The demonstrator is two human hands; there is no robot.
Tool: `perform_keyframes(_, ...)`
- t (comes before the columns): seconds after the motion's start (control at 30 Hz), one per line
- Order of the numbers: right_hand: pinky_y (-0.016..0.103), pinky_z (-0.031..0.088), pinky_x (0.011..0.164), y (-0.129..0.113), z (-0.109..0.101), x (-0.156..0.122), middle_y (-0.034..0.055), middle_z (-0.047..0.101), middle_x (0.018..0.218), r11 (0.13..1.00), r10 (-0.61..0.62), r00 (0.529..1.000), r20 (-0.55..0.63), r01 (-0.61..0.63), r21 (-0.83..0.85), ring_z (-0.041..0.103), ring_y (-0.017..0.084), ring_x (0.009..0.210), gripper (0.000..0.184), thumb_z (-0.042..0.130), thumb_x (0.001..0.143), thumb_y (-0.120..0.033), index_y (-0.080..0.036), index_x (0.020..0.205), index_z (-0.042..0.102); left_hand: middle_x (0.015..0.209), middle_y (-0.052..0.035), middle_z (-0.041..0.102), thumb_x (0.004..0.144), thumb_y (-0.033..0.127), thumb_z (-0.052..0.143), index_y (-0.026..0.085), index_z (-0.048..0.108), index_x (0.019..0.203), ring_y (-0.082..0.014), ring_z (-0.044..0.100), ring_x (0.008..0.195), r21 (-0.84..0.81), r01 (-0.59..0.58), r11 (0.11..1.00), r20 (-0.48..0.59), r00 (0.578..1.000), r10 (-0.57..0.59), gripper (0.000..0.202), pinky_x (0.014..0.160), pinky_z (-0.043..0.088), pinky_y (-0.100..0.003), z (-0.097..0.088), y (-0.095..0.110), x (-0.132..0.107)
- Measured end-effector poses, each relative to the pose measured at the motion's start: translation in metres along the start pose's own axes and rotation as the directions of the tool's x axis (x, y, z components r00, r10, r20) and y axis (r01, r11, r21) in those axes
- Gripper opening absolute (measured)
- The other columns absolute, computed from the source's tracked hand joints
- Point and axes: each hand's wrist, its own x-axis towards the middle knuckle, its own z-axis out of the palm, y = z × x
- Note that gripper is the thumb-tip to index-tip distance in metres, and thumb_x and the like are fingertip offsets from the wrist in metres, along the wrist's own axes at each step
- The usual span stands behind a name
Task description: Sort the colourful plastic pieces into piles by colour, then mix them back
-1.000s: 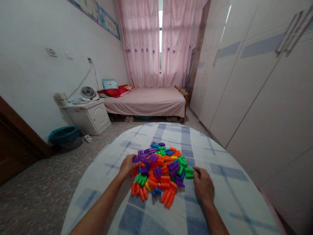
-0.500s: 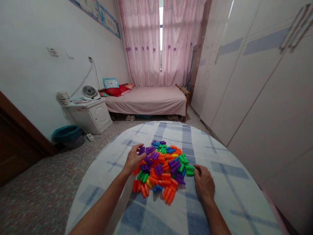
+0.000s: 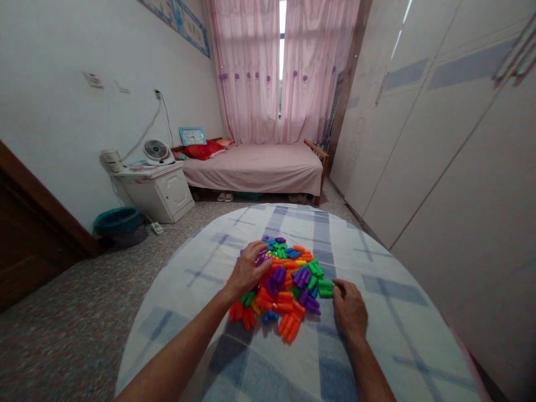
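A heap of colourful plastic toy pieces, each like short tubes joined side by side, lies on the table. My left hand (image 3: pixel 249 270) reaches over the heap's left side, thumb and fingers apart, with purple toy pieces (image 3: pixel 262 259) between them. At the heap's right edge, my right hand (image 3: pixel 350 308) has its thumb and bent forefinger closed at the end of a green toy piece (image 3: pixel 325 288). Orange toy pieces (image 3: pixel 290 327) and a small blue piece (image 3: pixel 270 317) lie at the near edge. Purple pieces (image 3: pixel 310 302) sit left of my right hand.
The round table (image 3: pixel 377 346) wears a blue-and-white checked cloth. Beyond it stands a bed (image 3: pixel 259 167) with a pink cover. A white cabinet (image 3: pixel 167 192) bearing a fan (image 3: pixel 158 151) and a teal-rimmed bin (image 3: pixel 119 220) are at left. A wardrobe (image 3: pixel 439 156) lines the right.
My left hand has moved right and further over the heap, now covering some purple pieces. My right hand stays by the green piece. The whole view has shifted slightly.
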Motion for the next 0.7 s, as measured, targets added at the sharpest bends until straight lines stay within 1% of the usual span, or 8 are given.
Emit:
perform_keyframes(0.07,0.035,0.039,0.087,0.001,0.000,0.000,0.0076,0.062,0.102,1.000,0.000,1.000,0.006,0.000,0.010,0.055,0.022,0.095,0.035,0.038,0.082,-0.037,-0.018,0.099,0.063,0.119,-0.0117,0.056,0.083,0.039,0.050,0.016,0.058,0.114,-0.0227,0.051,0.115,0.108,0.119,0.987,-0.053,0.992,-0.113,0.040,0.101,0.040,-0.039,-0.010,-0.028,-0.011)
perform_keyframes(0.13,0.036,0.039,0.091,0.001,-0.001,0.000,0.0088,0.061,0.105,1.000,-0.002,1.000,0.013,0.002,0.028,0.054,0.022,0.099,0.038,0.038,0.081,-0.037,-0.017,0.103,0.061,0.115,-0.0150,0.057,0.083,0.046,0.046,0.012,0.057,0.115,-0.0253,0.054,0.110,0.194,0.300,0.934,-0.078,0.954,-0.290,0.048,0.093,0.045,-0.040,-0.021,-0.057,-0.024)
perform_keyframes(0.2,0.035,0.039,0.092,-0.003,-0.003,0.001,0.0109,0.058,0.111,0.999,0.013,1.000,0.015,-0.013,0.043,0.053,0.023,0.103,0.042,0.037,0.082,-0.039,-0.015,0.109,0.059,0.114,-0.0186,0.057,0.081,0.052,0.043,0.007,0.055,0.119,-0.0269,0.058,0.104,0.259,0.412,0.874,-0.058,0.909,-0.412,0.060,0.087,0.047,-0.039,-0.029,-0.079,-0.036)
perform_keyframes(0.27,0.035,0.040,0.092,-0.010,-0.007,0.002,0.0131,0.056,0.114,0.999,0.043,0.999,0.033,-0.043,0.020,0.053,0.024,0.105,0.047,0.036,0.082,-0.042,-0.014,0.113,0.057,0.105,-0.0186,0.061,0.080,0.056,0.040,0.004,0.055,0.119,-0.0270,0.061,0.095,0.281,0.472,0.835,0.011,0.869,-0.495,0.067,0.083,0.047,-0.038,-0.034,-0.091,-0.042)
perform_keyframes(0.4,0.036,0.039,0.093,-0.031,-0.009,0.012,0.0152,0.059,0.112,0.989,0.092,0.977,0.194,-0.067,-0.132,0.053,0.026,0.108,0.050,0.037,0.084,-0.048,-0.014,0.115,0.058,0.084,-0.0121,0.067,0.077,0.062,0.041,0.005,0.057,0.117,-0.0243,0.064,0.076,0.166,0.554,0.816,0.171,0.799,-0.577,0.071,0.067,0.047,-0.033,-0.030,-0.086,-0.034)
perform_keyframes(0.53,0.034,0.040,0.089,-0.051,0.000,0.027,0.0114,0.064,0.107,0.982,0.116,0.925,0.361,-0.053,-0.180,0.054,0.025,0.107,0.047,0.036,0.086,-0.053,-0.020,0.109,0.062,0.084,-0.0072,0.069,0.074,0.063,0.048,0.014,0.066,0.100,-0.0224,0.063,0.079,-0.044,0.561,0.827,0.237,0.810,-0.537,0.059,0.063,0.046,-0.028,-0.013,-0.068,-0.020)
perform_keyframes(0.6,0.035,0.039,0.090,-0.060,0.006,0.032,0.0116,0.063,0.108,0.984,0.128,0.906,0.404,-0.065,-0.166,0.053,0.026,0.110,0.049,0.036,0.086,-0.055,-0.020,0.108,0.062,0.085,-0.0053,0.070,0.072,0.064,0.052,0.016,0.067,0.094,-0.0210,0.062,0.079,-0.184,0.606,0.774,0.270,0.789,-0.553,0.055,0.061,0.045,-0.026,-0.003,-0.059,-0.015)
perform_keyframes(0.7,0.039,0.036,0.094,-0.072,0.015,0.037,0.0141,0.062,0.111,0.986,0.166,0.874,0.456,-0.152,-0.067,0.051,0.028,0.112,0.052,0.041,0.083,-0.058,-0.016,0.108,0.061,0.074,-0.0038,0.068,0.070,0.066,0.055,0.016,0.067,0.093,-0.0192,0.061,0.068,-0.319,0.689,0.651,0.359,0.723,-0.590,0.057,0.054,0.043,-0.026,0.010,-0.047,-0.009)
